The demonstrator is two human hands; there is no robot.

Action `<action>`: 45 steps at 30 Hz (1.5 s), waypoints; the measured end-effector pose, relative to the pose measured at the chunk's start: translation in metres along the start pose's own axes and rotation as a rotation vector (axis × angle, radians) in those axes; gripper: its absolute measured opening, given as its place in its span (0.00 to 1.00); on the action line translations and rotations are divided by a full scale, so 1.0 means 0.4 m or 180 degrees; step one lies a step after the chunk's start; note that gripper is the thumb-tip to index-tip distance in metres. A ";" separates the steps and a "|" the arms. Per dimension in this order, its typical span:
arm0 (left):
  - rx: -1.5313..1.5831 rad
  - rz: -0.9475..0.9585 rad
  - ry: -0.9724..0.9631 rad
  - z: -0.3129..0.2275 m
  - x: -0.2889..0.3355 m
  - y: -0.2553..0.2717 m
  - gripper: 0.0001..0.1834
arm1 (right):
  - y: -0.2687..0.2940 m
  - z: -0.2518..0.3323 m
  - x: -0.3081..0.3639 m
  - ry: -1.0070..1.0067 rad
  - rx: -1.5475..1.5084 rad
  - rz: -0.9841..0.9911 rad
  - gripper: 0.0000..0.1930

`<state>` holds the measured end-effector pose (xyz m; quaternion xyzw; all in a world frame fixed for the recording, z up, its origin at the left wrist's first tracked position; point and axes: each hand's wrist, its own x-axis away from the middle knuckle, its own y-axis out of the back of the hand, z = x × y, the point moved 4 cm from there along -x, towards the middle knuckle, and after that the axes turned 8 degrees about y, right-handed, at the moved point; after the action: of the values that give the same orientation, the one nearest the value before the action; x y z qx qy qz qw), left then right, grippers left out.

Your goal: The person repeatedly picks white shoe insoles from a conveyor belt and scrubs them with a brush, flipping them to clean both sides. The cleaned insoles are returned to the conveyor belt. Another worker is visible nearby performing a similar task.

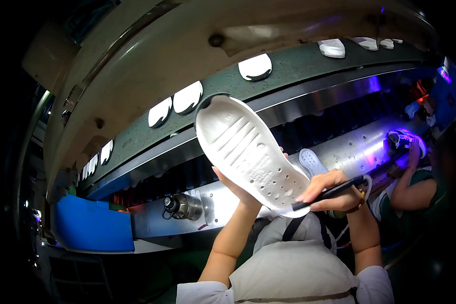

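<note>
A white shoe sole (240,147) with grooves, small holes and a dark edge at its far end is tilted up in front of me. My left hand (240,190) is closed around it from beneath; its thumb shows at the left edge and fingertips at the right. In my right hand (332,190) is a slim black pen-like tool (342,187), whose tip is at the sole's near end. My right fingers also press on that end. Just beyond my right hand, a second pale sole (311,161) lies on the metal bench.
A green conveyor belt (294,71) carrying several white soles runs across the far side under a large beige hood (152,55). On the metal bench (220,202) stands a dark bottle (183,206), beside a blue bin (93,223). At right, another person's hand (414,152) is near a shoe (403,138).
</note>
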<state>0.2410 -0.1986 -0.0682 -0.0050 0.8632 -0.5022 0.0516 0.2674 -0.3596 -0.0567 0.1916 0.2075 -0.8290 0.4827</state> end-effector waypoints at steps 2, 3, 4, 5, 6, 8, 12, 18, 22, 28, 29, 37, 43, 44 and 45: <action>-0.0024 0.0008 -0.0050 -0.007 0.001 -0.003 0.49 | 0.017 -0.013 0.020 -0.0154 -0.0611 -0.0420 0.09; -0.0033 0.0015 -0.0078 -0.012 -0.001 -0.005 0.49 | 0.021 -0.014 0.016 -0.0131 -0.0221 -0.0529 0.10; 0.0030 -0.0088 -0.0059 -0.014 -0.006 -0.007 0.48 | 0.017 -0.017 0.017 -0.0051 -0.0016 -0.0462 0.09; -0.0007 -0.0013 -0.0040 -0.015 -0.006 -0.008 0.48 | 0.010 -0.006 0.014 0.0088 0.0362 -0.0284 0.09; -0.0054 0.0061 -0.0028 -0.018 -0.005 -0.008 0.48 | 0.004 0.005 0.011 0.0249 0.0725 -0.0119 0.09; 0.0162 0.0490 0.0074 -0.025 -0.004 0.001 0.53 | 0.004 0.004 0.015 0.0247 0.0148 -0.0006 0.08; -0.0159 0.0127 -0.0006 -0.027 -0.004 -0.021 0.49 | 0.015 -0.017 0.035 -0.0033 -0.0180 -0.0647 0.09; -0.0239 0.0253 -0.0172 -0.042 -0.005 -0.034 0.52 | 0.025 -0.020 0.046 0.0353 -0.0251 -0.0437 0.09; -0.0740 0.0013 -0.0144 -0.033 -0.003 -0.016 0.52 | 0.000 -0.010 0.045 0.0205 -0.0283 -0.0814 0.08; 0.0366 0.0958 0.0436 0.052 0.045 -0.027 0.49 | -0.064 0.009 0.039 -0.0002 0.0224 -0.0904 0.10; 0.0435 0.0824 0.0471 0.056 0.043 -0.016 0.50 | -0.066 0.011 0.036 0.0154 0.0645 -0.0676 0.10; 0.0750 0.0977 0.0606 0.049 0.043 -0.006 0.48 | -0.051 0.024 0.023 0.0256 0.0510 -0.0381 0.08; 0.0037 0.1053 0.0718 0.038 0.042 0.001 0.47 | -0.039 0.044 0.008 0.0276 0.0501 0.0387 0.09; -0.0285 0.1011 0.0718 0.033 0.043 0.022 0.47 | -0.029 0.043 0.012 0.0148 0.0310 0.0337 0.09; -0.0513 0.0868 0.0740 0.030 0.041 0.048 0.47 | -0.022 0.047 0.012 0.0027 0.0495 0.0074 0.09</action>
<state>0.2267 -0.2006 -0.0921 0.1659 0.8935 -0.4170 0.0185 0.2553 -0.3693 -0.0420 0.2344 0.1422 -0.8362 0.4751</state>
